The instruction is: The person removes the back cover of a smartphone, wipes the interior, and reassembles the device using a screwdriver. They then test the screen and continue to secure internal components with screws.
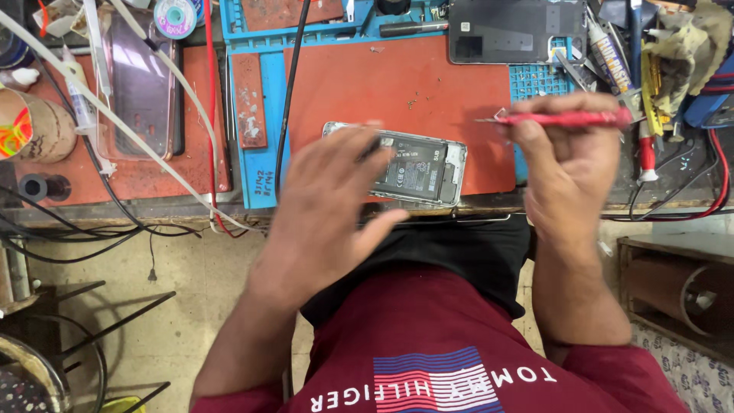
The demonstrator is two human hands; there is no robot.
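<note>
An opened phone (pixel 424 170) with its back cover off lies on the red work mat (pixel 397 84), its black battery showing. My left hand (pixel 329 214) hovers over the phone's left end with fingers spread, blurred, and holds nothing; it hides that end of the phone. My right hand (pixel 569 160) is to the right of the phone and grips a red-handled tool (pixel 566 118), held level with its thin tip pointing left, above the mat's right edge.
A dark phone back (pixel 512 30) lies at the far edge of the mat. A second phone (pixel 141 84) rests on the left red pad. White, red and black cables (pixel 206 115) cross the bench. Glue tubes and tools (pixel 612 53) crowd the right side.
</note>
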